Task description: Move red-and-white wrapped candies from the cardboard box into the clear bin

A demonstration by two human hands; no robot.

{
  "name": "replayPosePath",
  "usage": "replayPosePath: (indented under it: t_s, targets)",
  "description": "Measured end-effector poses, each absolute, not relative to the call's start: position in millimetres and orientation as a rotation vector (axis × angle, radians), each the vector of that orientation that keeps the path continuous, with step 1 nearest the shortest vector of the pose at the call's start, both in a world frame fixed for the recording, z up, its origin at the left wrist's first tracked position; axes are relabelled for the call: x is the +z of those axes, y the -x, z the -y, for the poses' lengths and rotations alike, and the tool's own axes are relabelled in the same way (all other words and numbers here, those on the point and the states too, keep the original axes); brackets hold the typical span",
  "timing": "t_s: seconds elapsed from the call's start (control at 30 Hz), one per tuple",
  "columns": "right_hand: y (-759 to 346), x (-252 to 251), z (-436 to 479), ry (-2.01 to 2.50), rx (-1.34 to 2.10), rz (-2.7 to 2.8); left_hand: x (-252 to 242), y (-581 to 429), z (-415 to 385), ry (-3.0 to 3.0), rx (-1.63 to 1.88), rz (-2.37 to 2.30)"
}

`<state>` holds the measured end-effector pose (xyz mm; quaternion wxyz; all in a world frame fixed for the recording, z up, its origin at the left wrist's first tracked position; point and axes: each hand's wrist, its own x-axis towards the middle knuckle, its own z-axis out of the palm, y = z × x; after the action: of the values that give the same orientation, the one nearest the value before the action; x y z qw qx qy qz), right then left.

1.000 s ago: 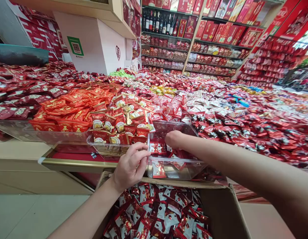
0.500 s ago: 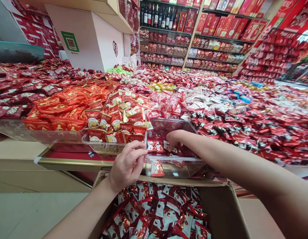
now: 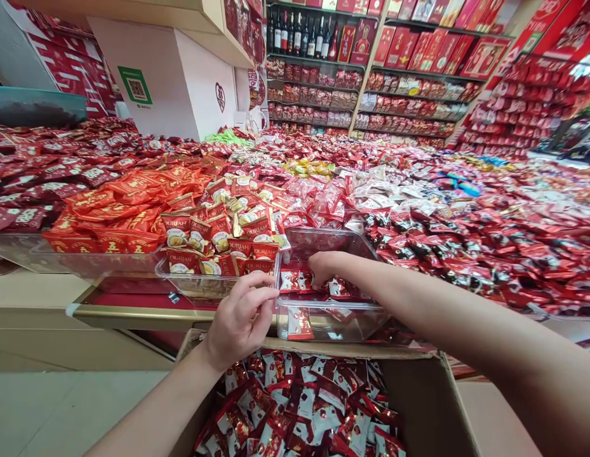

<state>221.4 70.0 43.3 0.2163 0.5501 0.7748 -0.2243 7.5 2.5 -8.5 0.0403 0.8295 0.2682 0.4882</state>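
Two bare hands are at work over one clear plastic bin [image 3: 333, 306], which stands at the front of the display with its long front wall facing the person; the right hand [image 3: 327, 265] is inside the bin, reaching down, its fingers bent over the packets; its fingertips are partly hidden, and whether they are clamped on a packet cannot be told; the left hand [image 3: 238, 322] is at the bin's left front corner, its fingers curled and its index fingertip at the plastic edge; the thumb lies lower, apart from the index fingertip; whether the edge is gripped cannot be told.

Several red-and-white packets [image 3: 291, 280] lie in a row on the left side of the bin, beside the right hand; one further packet [image 3: 299, 324] stands upright, visible through the front wall; below, directly before the counter, an open cardboard box [image 3: 425, 400] holds a loose heap of similar wrapped sweets [image 3: 299, 406], lying at all angles.

Left of the bin, just beside it, a second clear tray [image 3: 204, 289] is heaped with durian sweets [image 3: 221, 231]; farther left are orange-red packets [image 3: 126, 206]; wine bottles [image 3: 301, 37] stand on a shelf at the back.
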Motion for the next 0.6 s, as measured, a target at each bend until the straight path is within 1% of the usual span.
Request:
replayPosePath:
  t_s: [0.1,0.23,0.37,0.6]
  targets:
    - [-202.8,23.4,-101.4,-1.36,-0.836,-2.069,-7.8,-8.0,-2.9,-2.546,1.494,-0.825]
    - [-193.1,4.7,-103.1,-1.172,-1.01,-2.055,-7.2,-7.7,-2.7,-2.549,1.501,-0.835]
    - [-184.3,2.2,-91.2,-1.05,-0.943,-2.114,-6.8,-6.5,-1.9,-2.555,1.493,-0.838]
    - [-179.0,14.3,-94.7,-1.175,-0.855,-2.145,-4.7,-5.2,-0.3,-2.562,1.496,-0.784]
